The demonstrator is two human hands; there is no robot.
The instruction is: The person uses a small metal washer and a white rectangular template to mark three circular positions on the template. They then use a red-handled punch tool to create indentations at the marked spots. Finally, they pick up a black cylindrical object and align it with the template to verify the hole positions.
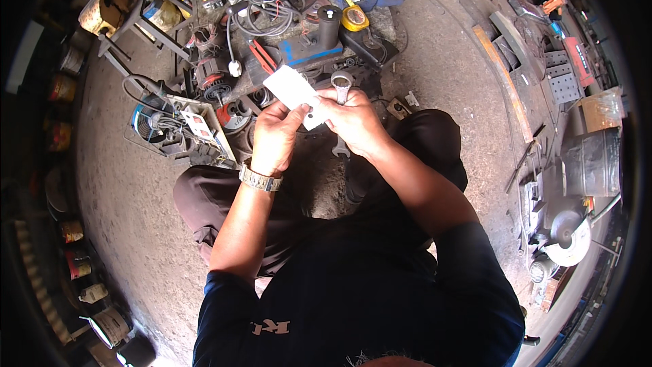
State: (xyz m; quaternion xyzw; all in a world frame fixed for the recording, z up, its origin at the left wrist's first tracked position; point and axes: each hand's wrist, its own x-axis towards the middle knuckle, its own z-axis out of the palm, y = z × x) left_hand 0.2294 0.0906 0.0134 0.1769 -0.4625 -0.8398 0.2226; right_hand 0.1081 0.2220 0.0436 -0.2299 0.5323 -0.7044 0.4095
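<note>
The left hand point(277, 129) and right hand point(354, 121) are pinching a white sheet point(288, 87) together, perhaps keeping it steady, while the right is also gripping a wrench point(341, 94)

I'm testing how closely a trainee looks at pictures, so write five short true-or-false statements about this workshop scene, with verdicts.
1. The right hand holds a wrench. True.
2. The left hand is bare of anything and rests on a knee. False: the left hand grips a white piece.
3. A watch is worn on the right wrist. False: the metal-banded watch is on the left wrist.
4. A black cylinder stands beyond the white piece, as seen from the person. True.
5. The tape measure's case is green. False: the tape measure has a yellow case.
</note>
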